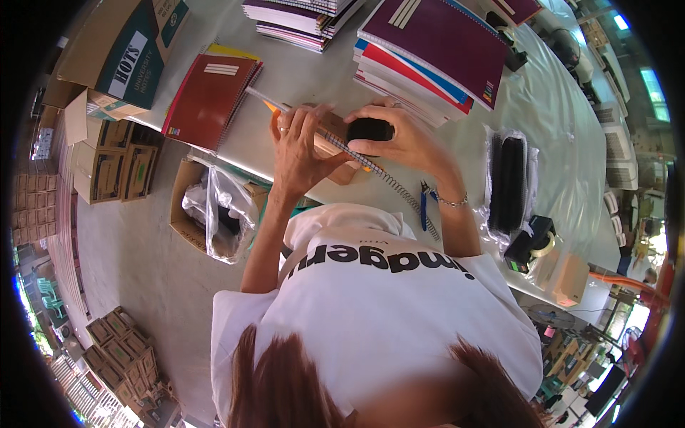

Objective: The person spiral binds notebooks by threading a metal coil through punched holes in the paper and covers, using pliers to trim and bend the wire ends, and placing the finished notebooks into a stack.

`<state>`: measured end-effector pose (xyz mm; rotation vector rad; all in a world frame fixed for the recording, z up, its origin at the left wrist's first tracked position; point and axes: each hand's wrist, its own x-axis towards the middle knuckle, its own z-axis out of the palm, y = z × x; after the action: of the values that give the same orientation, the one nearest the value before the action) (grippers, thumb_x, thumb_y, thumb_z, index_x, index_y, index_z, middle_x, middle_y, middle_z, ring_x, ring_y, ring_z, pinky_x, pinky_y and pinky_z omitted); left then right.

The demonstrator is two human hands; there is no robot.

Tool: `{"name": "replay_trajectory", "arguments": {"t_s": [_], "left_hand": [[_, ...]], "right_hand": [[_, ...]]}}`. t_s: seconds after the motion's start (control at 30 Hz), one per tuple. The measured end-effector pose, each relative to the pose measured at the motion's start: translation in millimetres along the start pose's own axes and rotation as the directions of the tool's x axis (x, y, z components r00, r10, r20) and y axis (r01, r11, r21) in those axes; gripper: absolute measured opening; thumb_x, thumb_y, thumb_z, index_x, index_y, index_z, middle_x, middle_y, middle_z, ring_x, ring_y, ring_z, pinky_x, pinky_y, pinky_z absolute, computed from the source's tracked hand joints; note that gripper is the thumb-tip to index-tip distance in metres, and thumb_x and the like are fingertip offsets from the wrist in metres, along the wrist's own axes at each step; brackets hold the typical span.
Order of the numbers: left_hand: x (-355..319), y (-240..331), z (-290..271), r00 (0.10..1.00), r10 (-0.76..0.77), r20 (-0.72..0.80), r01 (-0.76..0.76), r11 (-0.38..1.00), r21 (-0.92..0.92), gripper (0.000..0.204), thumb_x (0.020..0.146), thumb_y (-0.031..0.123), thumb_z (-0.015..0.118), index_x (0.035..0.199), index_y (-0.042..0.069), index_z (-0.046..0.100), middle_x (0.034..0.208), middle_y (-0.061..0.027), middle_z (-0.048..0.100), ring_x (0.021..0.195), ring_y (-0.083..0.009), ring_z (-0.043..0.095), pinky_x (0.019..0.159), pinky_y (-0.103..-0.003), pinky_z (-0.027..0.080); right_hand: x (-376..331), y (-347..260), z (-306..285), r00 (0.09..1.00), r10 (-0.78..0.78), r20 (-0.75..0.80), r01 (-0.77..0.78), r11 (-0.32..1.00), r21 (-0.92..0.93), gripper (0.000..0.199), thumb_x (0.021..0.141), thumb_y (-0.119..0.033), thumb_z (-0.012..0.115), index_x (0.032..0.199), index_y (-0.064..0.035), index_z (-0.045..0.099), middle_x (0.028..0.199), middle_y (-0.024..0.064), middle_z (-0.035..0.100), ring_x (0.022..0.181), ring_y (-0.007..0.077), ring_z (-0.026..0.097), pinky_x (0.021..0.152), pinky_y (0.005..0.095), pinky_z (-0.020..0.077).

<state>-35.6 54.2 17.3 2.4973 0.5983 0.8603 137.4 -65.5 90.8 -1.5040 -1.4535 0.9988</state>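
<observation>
Spiral notebook (pixel 330 138), seen nearly edge-on between the two grips. The left grip (pixel 293 151) pinches its bound edge between thumb and fingers; the right grip (pixel 409 134) is curled around a black object (pixel 370 129) of unclear kind. A loose wire coil (pixel 397 185) trails toward the person, below the right grip, near blue-handled pliers (pixel 424 204). On the tabletop (pixel 564 135), a red notebook (pixel 202 96) lies beyond and left of the left grip.

the coil (pixel 401 187) is probably metal; table cover (pixel 567 160), glossy plastic; carton (pixel 93 44), matt cardboard.
</observation>
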Motion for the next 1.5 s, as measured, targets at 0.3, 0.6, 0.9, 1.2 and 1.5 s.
{"name": "replay_trajectory", "arguments": {"t_s": [0.3,0.6,0.9,1.2,1.5], "left_hand": [[11,-19,-7,0.991,-0.013,-0.131,0.029,0.992,0.123,0.069,0.052,0.025,0.084,0.114,0.017,0.054,0.115,-0.0086,0.046,0.124,-0.0299,0.041,0.112,-0.055,0.014],[6,-32,-11,0.990,0.041,-0.135,-0.036,0.999,0.035,0.058,0.050,0.024,0.087,0.093,0.009,0.051,0.105,-0.0085,0.050,0.114,-0.0326,0.044,0.101,-0.052,0.029],[6,-32,-12,0.993,0.052,-0.102,-0.045,0.997,0.068,0.055,0.053,0.016,0.080,0.100,0.008,0.052,0.099,-0.0103,0.052,0.107,-0.0340,0.047,0.100,-0.050,0.030],[6,-26,-10,0.995,-0.039,-0.091,0.035,0.999,-0.041,0.070,0.048,0.025,0.088,0.105,0.006,0.052,0.101,-0.0080,0.053,0.106,-0.0319,0.047,0.099,-0.047,0.031],[1,-21,-18,0.995,-0.012,-0.097,-0.004,0.987,-0.163,0.068,0.052,0.018,0.084,0.110,0.005,0.050,0.106,-0.0096,0.051,0.108,-0.0338,0.045,0.098,-0.048,0.032]], "right_hand": [[19,-5,10,0.986,-0.165,-0.022,0.162,0.981,-0.105,0.034,0.080,-0.022,0.076,0.110,-0.0094,0.066,0.099,0.0052,0.059,0.095,0.0164,0.055,0.083,0.0315,0.0458],[39,17,17,1.000,-0.026,0.007,0.024,0.969,0.247,0.034,0.082,-0.021,0.075,0.110,-0.0051,0.066,0.109,0.0073,0.059,0.096,0.0177,0.057,0.086,0.0320,0.0459],[34,-12,22,0.974,-0.204,0.097,0.203,0.979,0.028,0.034,0.083,-0.022,0.074,0.111,-0.0046,0.064,0.112,0.0103,0.058,0.107,0.0209,0.054,0.094,0.0317,0.0422],[48,-1,21,0.986,-0.161,0.042,0.153,0.977,0.146,0.041,0.083,-0.026,0.074,0.114,-0.0017,0.062,0.110,0.0093,0.062,0.106,0.0190,0.057,0.092,0.0324,0.0449],[47,-22,24,0.991,-0.067,0.119,0.071,0.997,-0.032,0.036,0.080,-0.024,0.075,0.112,-0.0106,0.066,0.113,0.0104,0.059,0.107,0.0242,0.056,0.097,0.0360,0.0415]]}}
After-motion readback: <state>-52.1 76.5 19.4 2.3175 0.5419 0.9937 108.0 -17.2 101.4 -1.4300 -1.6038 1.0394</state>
